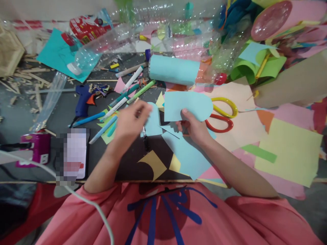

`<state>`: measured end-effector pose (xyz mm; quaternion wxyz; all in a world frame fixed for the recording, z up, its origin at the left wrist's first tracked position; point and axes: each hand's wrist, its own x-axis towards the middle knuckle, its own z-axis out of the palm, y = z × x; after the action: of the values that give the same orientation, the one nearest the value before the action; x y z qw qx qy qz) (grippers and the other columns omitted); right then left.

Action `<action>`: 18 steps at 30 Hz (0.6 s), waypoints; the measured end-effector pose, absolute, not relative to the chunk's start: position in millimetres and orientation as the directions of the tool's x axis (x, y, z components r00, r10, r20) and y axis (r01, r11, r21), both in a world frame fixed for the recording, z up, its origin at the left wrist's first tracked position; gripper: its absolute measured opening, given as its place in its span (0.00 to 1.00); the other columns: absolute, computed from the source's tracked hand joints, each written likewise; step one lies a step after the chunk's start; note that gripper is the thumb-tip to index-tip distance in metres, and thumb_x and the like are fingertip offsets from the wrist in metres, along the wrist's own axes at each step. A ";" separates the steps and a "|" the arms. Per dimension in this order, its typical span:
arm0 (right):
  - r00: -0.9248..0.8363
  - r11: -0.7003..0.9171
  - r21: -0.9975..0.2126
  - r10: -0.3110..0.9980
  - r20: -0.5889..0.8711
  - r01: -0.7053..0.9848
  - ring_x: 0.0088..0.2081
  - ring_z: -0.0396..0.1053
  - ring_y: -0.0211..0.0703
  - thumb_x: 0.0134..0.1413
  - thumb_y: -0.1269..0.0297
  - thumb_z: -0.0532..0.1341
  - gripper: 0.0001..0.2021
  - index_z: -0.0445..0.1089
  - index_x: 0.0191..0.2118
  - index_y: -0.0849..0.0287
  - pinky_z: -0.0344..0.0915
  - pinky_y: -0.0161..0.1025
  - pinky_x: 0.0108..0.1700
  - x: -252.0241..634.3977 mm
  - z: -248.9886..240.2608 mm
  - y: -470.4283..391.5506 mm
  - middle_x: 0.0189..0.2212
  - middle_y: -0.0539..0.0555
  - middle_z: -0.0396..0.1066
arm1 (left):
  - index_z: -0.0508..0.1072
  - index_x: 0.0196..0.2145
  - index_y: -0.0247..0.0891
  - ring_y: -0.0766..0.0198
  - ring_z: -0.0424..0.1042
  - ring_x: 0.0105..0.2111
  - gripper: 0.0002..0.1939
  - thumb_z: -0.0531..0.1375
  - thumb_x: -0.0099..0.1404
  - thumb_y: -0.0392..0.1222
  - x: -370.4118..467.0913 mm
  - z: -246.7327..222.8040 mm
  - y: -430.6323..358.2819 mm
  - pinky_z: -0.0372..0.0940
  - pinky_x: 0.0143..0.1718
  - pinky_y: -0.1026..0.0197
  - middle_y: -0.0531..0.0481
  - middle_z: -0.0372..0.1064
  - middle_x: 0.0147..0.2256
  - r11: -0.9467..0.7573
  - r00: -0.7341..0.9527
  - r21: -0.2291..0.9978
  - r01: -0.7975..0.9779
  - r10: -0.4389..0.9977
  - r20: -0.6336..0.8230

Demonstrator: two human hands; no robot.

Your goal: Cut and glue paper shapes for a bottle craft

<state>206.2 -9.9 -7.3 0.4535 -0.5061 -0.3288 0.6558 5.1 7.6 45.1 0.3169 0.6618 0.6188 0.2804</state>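
Note:
My right hand (192, 127) pinches a light blue paper piece (187, 103) with one rounded end, thumb on top and fingers underneath. Scissors (222, 129) with one yellow and one red handle loop lie just past it, their blades hidden. My left hand (134, 119), slightly blurred, has its fingers curled together; whatever may be in them is hidden. Under its fingertips lies a second rounded light blue paper piece (154, 120). A black-and-clear pen-like tool (145, 140) shows below that hand. More light blue paper (187, 154) lies on the dark table nearer to me.
A bottle wrapped in light blue paper (175, 69) lies behind my hands, among clear plastic bottles. Several markers (119, 102), a blue glue gun (83, 100) and a phone (76, 153) are on the left. Yellow paper (288, 149) and scraps cover the right.

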 end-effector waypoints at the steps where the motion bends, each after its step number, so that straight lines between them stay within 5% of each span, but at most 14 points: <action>1: -0.068 -0.387 -0.881 0.921 -0.383 -0.272 0.17 0.63 0.34 0.50 0.50 0.64 0.17 0.67 0.23 0.58 0.64 0.35 0.23 206.1 -4.9 -8.0 0.16 0.48 0.68 | 0.72 0.34 0.37 0.58 0.72 0.37 0.15 0.53 0.68 0.49 -10.5 48.7 13.7 0.66 0.44 0.55 0.47 0.74 0.34 -0.030 -0.034 0.661 0.749 0.996 0.084; 3: -0.074 -0.413 -0.868 0.910 -0.409 -0.276 0.16 0.63 0.33 0.48 0.54 0.65 0.14 0.68 0.23 0.59 0.64 0.34 0.22 206.2 -0.9 -5.2 0.16 0.49 0.70 | 0.72 0.45 0.32 0.50 0.68 0.53 0.12 0.57 0.64 0.39 -40.2 54.9 25.1 0.58 0.59 0.47 0.40 0.72 0.49 0.108 -0.201 0.416 0.903 0.962 0.187; 4: -0.079 -0.423 -0.865 0.905 -0.417 -0.269 0.16 0.63 0.33 0.46 0.56 0.66 0.13 0.68 0.23 0.59 0.64 0.34 0.22 206.3 0.7 -4.5 0.16 0.49 0.70 | 0.69 0.50 0.29 0.46 0.62 0.59 0.19 0.59 0.62 0.36 -52.2 57.1 29.6 0.53 0.62 0.45 0.36 0.67 0.56 0.220 -0.285 0.309 0.925 0.941 0.184; 8: -0.063 -0.460 -0.860 0.886 -0.458 -0.219 0.16 0.62 0.32 0.42 0.60 0.68 0.11 0.66 0.21 0.59 0.61 0.32 0.20 207.0 4.6 -5.0 0.15 0.46 0.67 | 0.63 0.57 0.16 0.33 0.61 0.60 0.28 0.57 0.65 0.42 -73.6 58.5 38.3 0.57 0.58 0.36 0.22 0.63 0.57 0.543 -0.540 0.087 0.835 0.840 -0.057; 12: -0.080 -0.438 -0.859 0.898 -0.433 -0.264 0.14 0.59 0.30 0.43 0.63 0.67 0.10 0.66 0.22 0.58 0.60 0.32 0.18 206.8 6.1 -5.0 0.13 0.45 0.65 | 0.62 0.56 0.13 0.31 0.62 0.59 0.31 0.61 0.61 0.40 -75.5 51.7 44.4 0.58 0.57 0.37 0.19 0.62 0.57 0.552 -0.546 0.050 0.832 0.832 -0.097; 18: -0.168 -0.390 -0.877 0.919 -0.356 -0.280 0.16 0.61 0.31 0.50 0.61 0.63 0.12 0.67 0.21 0.60 0.62 0.32 0.21 207.6 -0.2 -2.9 0.15 0.47 0.67 | 0.64 0.56 0.22 0.35 0.68 0.55 0.34 0.66 0.52 0.34 -82.2 57.3 52.1 0.61 0.55 0.39 0.26 0.68 0.53 0.570 -0.569 0.141 0.809 0.821 -0.055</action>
<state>207.6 -2.9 -0.2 0.4373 -0.4743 -0.3371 0.6857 -82.2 52.1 57.3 0.0571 0.4608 0.8842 0.0498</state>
